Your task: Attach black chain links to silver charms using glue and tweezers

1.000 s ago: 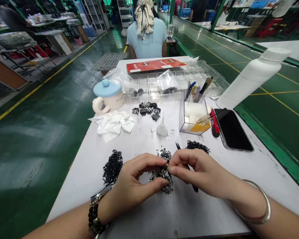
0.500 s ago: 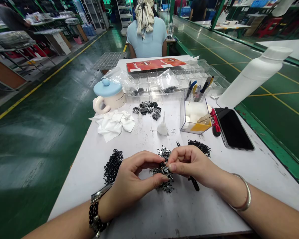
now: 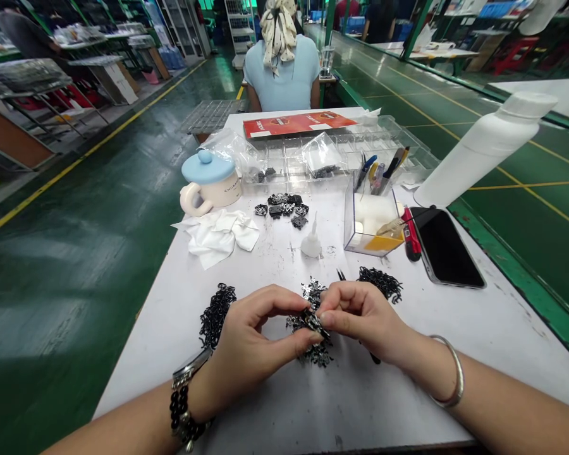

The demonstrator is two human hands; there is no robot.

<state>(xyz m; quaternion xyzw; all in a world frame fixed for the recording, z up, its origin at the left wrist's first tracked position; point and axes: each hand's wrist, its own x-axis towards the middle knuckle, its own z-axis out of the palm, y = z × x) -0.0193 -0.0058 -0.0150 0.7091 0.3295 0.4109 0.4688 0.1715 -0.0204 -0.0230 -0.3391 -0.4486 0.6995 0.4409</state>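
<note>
Small part: between my left thumb and forefinger, over the metal pieces.
My left hand: curved, gripping the part.
My right hand: fingertips at its right side; whether they grip it, I cannot tell.

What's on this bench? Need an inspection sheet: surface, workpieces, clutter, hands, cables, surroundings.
Surface: white tabletop, scuffed and specked.
Workpieces: black-and-silver part in hand; silvery metal pieces piled below; black hook-shaped pieces in two side piles; cluster of small assemblies farther back; black tweezers, partly hidden.
Clutter: lidded mug, crumpled tissue, dropper bottle, clear organizer box with pens, red-and-black cutter, smartphone, white bottle, clear compartment tray.
Hands: left hand grips the part between thumb and fingers; right hand pinches its right end.
Cables: nothing seen.
Surroundings: person in light-blue top ahead, back turned; green floor with yellow lines.
</note>
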